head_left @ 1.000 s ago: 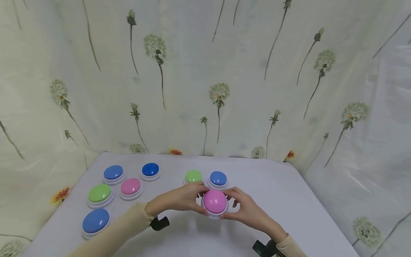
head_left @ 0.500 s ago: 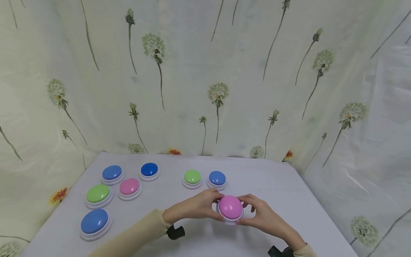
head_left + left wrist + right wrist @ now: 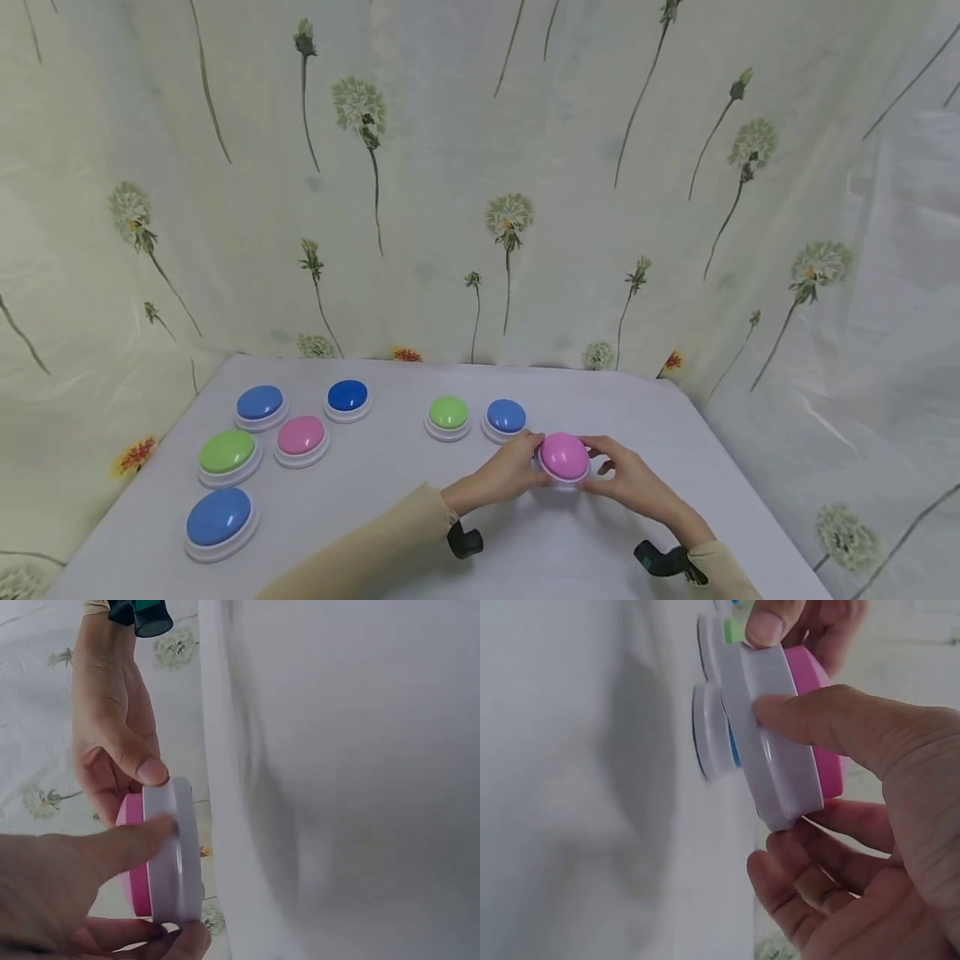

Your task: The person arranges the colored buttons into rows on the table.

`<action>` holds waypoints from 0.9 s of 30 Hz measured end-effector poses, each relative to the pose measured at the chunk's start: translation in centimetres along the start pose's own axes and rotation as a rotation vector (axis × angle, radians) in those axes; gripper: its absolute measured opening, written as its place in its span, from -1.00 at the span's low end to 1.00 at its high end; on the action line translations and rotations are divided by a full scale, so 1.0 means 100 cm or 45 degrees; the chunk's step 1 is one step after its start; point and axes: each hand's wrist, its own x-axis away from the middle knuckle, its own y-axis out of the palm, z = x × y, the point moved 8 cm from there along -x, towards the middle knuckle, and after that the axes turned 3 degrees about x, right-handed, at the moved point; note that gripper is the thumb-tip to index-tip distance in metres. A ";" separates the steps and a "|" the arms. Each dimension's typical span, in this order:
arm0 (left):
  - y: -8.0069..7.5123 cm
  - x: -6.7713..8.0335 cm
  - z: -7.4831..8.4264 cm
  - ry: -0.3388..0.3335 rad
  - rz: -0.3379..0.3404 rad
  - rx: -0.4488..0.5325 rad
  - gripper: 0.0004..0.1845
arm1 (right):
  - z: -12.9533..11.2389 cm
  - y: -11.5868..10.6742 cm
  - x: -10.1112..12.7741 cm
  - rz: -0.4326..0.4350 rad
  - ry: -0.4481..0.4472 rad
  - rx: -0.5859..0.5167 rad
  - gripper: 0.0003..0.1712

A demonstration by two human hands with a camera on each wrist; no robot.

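Both hands hold a pink dome button (image 3: 564,457) with a white base, right of the table's middle. My left hand (image 3: 516,469) grips its left rim and my right hand (image 3: 624,475) grips its right rim. In the left wrist view the left thumb (image 3: 120,846) presses the white base of the button (image 3: 171,855). The right wrist view shows the right thumb (image 3: 832,724) on the base of the button (image 3: 776,750), which is tilted and slightly off the tablecloth. A small blue button (image 3: 506,415) and a small green button (image 3: 448,412) stand just behind and left of it.
On the left of the white table (image 3: 390,500) stand a blue button (image 3: 259,402), a dark blue one (image 3: 347,395), a pink one (image 3: 301,435), a green one (image 3: 227,451) and a large blue one (image 3: 219,517). A flower-print curtain (image 3: 480,183) hangs behind and to the right.
Both hands have carried the pink button to the right and farther back, from the table's middle to just right of the small blue button.
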 end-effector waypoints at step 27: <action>0.038 -0.077 -0.036 -0.333 0.311 -0.014 -0.36 | 0.090 0.017 -0.069 -0.157 0.217 -0.216 -0.12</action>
